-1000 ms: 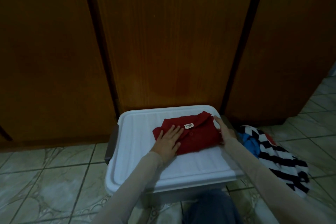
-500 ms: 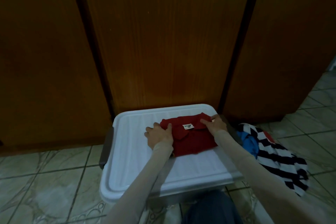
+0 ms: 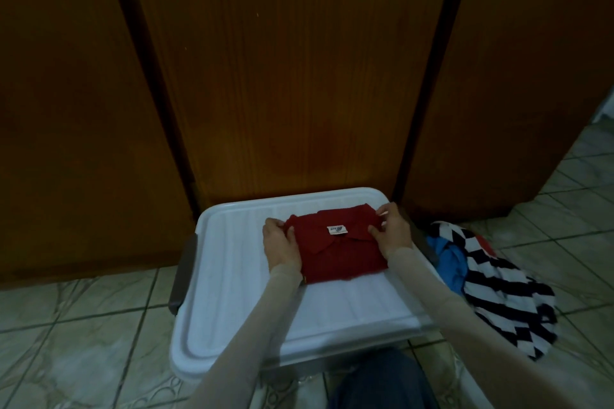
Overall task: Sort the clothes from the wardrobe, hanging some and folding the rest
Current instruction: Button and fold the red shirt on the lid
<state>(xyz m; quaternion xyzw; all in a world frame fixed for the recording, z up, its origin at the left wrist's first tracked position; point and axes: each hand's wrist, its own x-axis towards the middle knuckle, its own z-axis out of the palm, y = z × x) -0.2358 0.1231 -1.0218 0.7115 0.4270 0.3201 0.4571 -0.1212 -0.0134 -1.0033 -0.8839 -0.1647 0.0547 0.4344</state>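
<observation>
Folded red shirt [image 3: 339, 251] (white label up), edges seemingly pinched by both hands.

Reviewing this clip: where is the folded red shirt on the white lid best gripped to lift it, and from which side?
Probably by its two short side edges, coming in from left and right. The red shirt lies as a flat folded packet on the white lid, and the left hand and right hand already pinch those edges, so the fold should hold.

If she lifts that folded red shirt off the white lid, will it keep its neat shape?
Probably not unaided: the red shirt is soft cloth, so it would likely sag and unfold. It looks light. Both the left hand and right hand grip its sides, which should help it stay folded on the white lid.
</observation>
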